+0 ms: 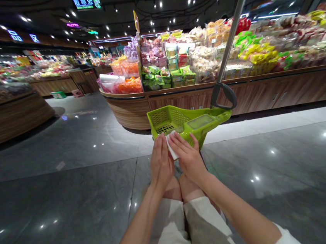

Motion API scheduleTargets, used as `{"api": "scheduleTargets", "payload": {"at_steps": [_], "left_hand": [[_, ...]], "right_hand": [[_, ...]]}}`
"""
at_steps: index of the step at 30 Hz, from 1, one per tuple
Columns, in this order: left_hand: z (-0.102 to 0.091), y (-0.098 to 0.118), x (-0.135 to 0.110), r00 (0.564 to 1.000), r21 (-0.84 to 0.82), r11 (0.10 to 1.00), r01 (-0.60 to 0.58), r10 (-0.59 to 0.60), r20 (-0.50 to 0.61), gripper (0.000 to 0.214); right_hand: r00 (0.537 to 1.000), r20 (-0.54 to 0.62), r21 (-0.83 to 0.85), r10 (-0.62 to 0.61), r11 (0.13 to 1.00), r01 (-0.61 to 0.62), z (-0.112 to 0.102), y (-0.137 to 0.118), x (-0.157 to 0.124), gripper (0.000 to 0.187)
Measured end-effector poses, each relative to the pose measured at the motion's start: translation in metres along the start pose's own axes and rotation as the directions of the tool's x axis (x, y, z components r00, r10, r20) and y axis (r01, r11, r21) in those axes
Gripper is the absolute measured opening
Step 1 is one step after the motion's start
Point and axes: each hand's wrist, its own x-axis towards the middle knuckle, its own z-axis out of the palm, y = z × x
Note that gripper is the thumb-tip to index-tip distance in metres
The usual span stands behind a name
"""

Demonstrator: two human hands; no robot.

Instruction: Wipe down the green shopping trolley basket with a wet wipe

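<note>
My left hand [161, 161] and my right hand [187, 154] meet in front of me, both closed on a small white piece of paper or tissue [171, 147] held between them. Just beyond the fingertips stands a green plastic shopping basket [180, 123] on the floor, its long grey pull handle [230, 41] rising up to the right. My knees in light trousers show below the hands; I am crouched low.
A curved wooden display counter [132, 107] piled with packaged snacks stands behind the basket. Another wooden counter [7, 115] lies at the left. Glossy grey tile floor [70, 178] stretches left and right.
</note>
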Motion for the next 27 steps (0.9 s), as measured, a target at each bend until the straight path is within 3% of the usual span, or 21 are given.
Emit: {"api": "scheduleTargets", "payload": {"at_steps": [3, 6, 9, 13, 16, 19, 22, 24, 27], "left_hand": [[-0.002, 0.000, 0.000, 1.000, 0.003, 1.000, 0.006, -0.006, 0.023, 0.063], [-0.004, 0.002, 0.000, 0.999, 0.008, 1.000, 0.021, -0.021, 0.043, 0.062], [-0.002, 0.004, 0.001, 0.999, 0.002, 1.000, 0.028, -0.028, 0.031, 0.062], [0.002, 0.002, 0.000, 1.000, 0.009, 1.000, 0.013, -0.013, 0.003, 0.065], [0.001, 0.000, 0.000, 1.000, 0.025, 1.000, 0.000, -0.001, 0.019, 0.064], [-0.001, 0.000, 0.001, 0.999, 0.030, 0.999, 0.016, -0.017, 0.042, 0.063], [0.001, 0.003, 0.002, 0.999, 0.010, 0.999, 0.031, -0.031, 0.044, 0.063], [0.004, 0.004, 0.003, 0.999, -0.004, 0.999, 0.042, -0.042, 0.027, 0.063], [0.009, 0.003, 0.003, 0.999, -0.019, 0.999, 0.038, -0.038, -0.007, 0.063]], "right_hand": [[1.000, 0.005, -0.040, -0.031, 0.999, 0.031, -0.002, 0.008, -0.002, 0.059], [0.994, -0.067, -0.073, 0.086, 0.993, -0.091, -0.008, 0.028, -0.003, 0.064], [0.975, -0.094, -0.016, 0.199, 0.979, -0.202, -0.007, 0.023, -0.002, 0.067], [0.997, -0.038, 0.046, 0.066, 0.997, -0.064, 0.003, -0.008, -0.002, 0.060], [0.999, -0.037, 0.007, 0.014, 1.000, -0.014, 0.006, -0.006, -0.005, 0.057], [0.995, -0.089, -0.049, 0.051, 0.997, -0.055, 0.002, 0.019, -0.008, 0.057], [0.970, -0.166, -0.070, 0.179, 0.979, -0.193, 0.000, 0.033, -0.008, 0.062], [0.959, -0.167, -0.049, 0.227, 0.970, -0.238, 0.004, 0.025, -0.006, 0.064], [0.986, -0.100, 0.009, 0.132, 0.991, -0.131, 0.010, 0.005, -0.003, 0.059]]}}
